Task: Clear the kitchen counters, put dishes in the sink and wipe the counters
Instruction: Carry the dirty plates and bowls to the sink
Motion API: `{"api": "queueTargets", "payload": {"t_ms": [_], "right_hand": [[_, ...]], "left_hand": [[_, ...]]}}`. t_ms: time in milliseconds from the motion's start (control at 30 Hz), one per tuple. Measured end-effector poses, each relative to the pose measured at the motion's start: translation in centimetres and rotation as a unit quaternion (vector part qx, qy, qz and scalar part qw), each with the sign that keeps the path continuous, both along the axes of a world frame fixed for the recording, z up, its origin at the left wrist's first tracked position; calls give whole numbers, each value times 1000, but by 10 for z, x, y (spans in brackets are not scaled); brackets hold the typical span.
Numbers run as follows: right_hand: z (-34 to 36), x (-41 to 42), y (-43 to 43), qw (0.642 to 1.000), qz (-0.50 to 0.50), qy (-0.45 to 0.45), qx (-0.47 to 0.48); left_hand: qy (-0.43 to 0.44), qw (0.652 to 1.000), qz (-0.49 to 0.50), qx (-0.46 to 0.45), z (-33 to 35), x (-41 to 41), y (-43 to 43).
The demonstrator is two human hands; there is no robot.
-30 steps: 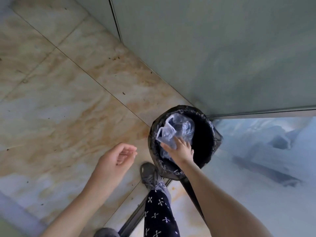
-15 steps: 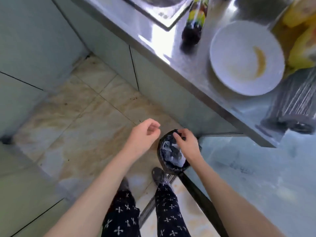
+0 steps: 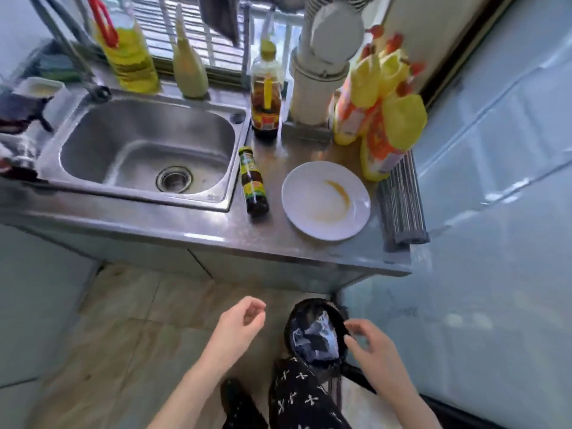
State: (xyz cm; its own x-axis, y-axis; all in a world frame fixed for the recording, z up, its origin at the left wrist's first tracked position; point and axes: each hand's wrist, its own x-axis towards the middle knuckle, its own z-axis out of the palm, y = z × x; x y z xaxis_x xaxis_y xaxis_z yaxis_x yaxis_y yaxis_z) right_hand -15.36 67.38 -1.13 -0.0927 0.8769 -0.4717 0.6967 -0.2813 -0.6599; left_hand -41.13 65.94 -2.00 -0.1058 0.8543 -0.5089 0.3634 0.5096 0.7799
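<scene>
A white plate [image 3: 325, 201] with a brown smear sits on the steel counter [image 3: 185, 224], right of the steel sink [image 3: 145, 153]. A dark sauce bottle [image 3: 252, 182] lies on its side between the sink and the plate. On the floor below stands a black-lined bin [image 3: 315, 331] with crumpled clear plastic [image 3: 318, 334] inside. My right hand [image 3: 370, 343] hovers at the bin's right rim, fingers loosely curled and holding nothing. My left hand [image 3: 240, 320] hangs left of the bin, loosely curled and holding nothing.
Behind the sink stand an oil jug [image 3: 125, 49], a squeeze bottle [image 3: 187, 68] and a tall sauce bottle [image 3: 266, 94]. Yellow packets [image 3: 380, 109] and a rolled grey mat [image 3: 402, 205] sit at the counter's right end, by a white pipe [image 3: 322, 72]. My legs [image 3: 297, 400] stand below.
The view has swung up from the bin to the counter and sink. My right hand has let go of the clear plastic and drawn back to the bin's right rim.
</scene>
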Motion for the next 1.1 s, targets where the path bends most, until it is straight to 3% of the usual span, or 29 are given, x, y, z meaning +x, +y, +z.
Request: {"api": "queueTargets", "payload": {"t_ms": [200,400,533,700,933,1100], "right_hand": [[-16,-13,5,990,-132,29,-35],[-29,-40,98,983,-177,44,-2],[-25,-42,168,933,-348,94,2],[-49,-47,223,843,-496,180,-102],[-33,-48,227,788,-552,250,-111],[1,-50,235,812,-514,268,-73]], "left_hand": [[18,994,-103,-18,7,-3,53],[25,998,-29,-50,-2,-10,109],[20,997,-15,-75,-2,-9,147],[26,996,-45,-75,0,-7,182],[28,994,-57,-84,13,-19,209],[-4,999,32,-42,32,-31,219]]}}
